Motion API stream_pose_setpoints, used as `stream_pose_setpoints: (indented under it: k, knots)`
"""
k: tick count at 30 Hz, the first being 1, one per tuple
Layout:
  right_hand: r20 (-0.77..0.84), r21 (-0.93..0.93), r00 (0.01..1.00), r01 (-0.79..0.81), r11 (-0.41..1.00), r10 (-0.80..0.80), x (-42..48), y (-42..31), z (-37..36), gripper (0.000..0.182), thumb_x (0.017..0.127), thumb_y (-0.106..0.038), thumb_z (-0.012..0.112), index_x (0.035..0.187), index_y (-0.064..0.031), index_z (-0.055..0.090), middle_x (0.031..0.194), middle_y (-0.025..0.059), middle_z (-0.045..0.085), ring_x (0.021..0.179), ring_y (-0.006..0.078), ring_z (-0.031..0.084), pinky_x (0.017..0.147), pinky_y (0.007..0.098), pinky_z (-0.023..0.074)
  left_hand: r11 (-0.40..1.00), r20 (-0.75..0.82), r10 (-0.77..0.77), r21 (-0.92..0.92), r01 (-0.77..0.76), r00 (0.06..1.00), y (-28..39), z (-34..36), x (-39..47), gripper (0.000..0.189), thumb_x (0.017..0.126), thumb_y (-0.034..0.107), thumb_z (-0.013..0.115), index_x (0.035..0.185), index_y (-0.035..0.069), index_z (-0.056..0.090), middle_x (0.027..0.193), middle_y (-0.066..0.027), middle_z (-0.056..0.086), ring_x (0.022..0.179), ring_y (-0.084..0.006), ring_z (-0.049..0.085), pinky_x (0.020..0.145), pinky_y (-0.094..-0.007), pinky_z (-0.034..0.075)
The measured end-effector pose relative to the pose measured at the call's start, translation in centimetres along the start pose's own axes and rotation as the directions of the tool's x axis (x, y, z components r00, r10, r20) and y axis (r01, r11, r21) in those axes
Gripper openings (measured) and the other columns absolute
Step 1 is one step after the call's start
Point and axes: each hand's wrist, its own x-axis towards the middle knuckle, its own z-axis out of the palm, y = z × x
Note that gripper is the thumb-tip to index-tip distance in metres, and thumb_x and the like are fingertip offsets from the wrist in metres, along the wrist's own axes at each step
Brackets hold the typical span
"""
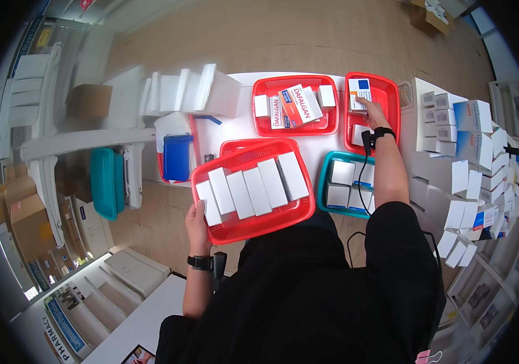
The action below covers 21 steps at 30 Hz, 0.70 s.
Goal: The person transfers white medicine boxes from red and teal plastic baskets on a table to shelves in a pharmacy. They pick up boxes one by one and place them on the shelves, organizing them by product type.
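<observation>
My left hand (198, 230) grips the near left rim of a red plastic basket (259, 232), which is tilted over the table's front edge. Inside it, several plain white boxes (250, 191) stand in a row. My right hand (373, 114) reaches into another red basket (385, 93) at the far right, its thumb across a white medicine box (360, 86) with blue and orange print. The other fingers are mostly hidden. Nearer in that basket lies a smaller white box (358, 135). A dark strap with a small device circles each wrist.
A third red basket (296, 133) holds printed medicine cartons (297, 107). Below my right forearm, a teal basket (323, 182) contains white boxes. Stacked cartons (473, 113) crowd the right side. A blue container (177, 157) and white bins (191, 93) stand left. A black cable (360, 189) hangs from the right wrist.
</observation>
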Motion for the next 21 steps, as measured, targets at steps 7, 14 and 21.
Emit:
stream_pose_setpoints:
  k: [7,14,21]
  knots:
    - [-0.288,0.232,0.911,0.364,0.902,-0.294,-7.8,-2.1,0.9,0.07,0.079,-0.016,0.08,0.133,0.0117,0.045,0.112,0.0241,0.066,0.096,0.0278,0.071,0.082,0.0345,0.0587,1.0,0.1,0.024,-0.009,-0.024,0.995,-1.1,-1.2,0.5,0.034,0.106,0.028,0.054,0.118,-0.003,0.062,0.107,-0.0082,0.069,0.09,-0.0122,0.065,0.08,-0.0287,0.054]
    - [0.368,-0.306,0.536,0.842,0.445,-0.76,-37.2,-5.2,6.4,0.086,0.072,-0.022,0.084,0.146,-0.0015,0.043,0.131,0.0204,0.052,0.122,0.0345,0.055,0.106,0.0418,0.0447,1.0,0.367,0.003,0.007,-0.006,0.93,2.1,1.8,1.1,0.031,0.105,0.025,0.057,0.116,-0.002,0.064,0.103,-0.0075,0.07,0.087,-0.0125,0.067,0.077,-0.029,0.055]
    - [0.372,-0.648,0.448,0.752,0.119,-0.813,-52.3,0.9,8.9,0.075,0.065,-0.017,0.082,0.132,-0.0019,0.051,0.134,0.0241,0.046,0.126,0.0432,0.047,0.101,0.0509,0.0445,0.98,0.72,-0.115,0.195,-0.041,0.685,1.9,5.9,2.5,0.028,0.104,0.019,0.057,0.119,-0.003,0.063,0.111,-0.0103,0.07,0.09,-0.0148,0.068,0.08,-0.0299,0.056]
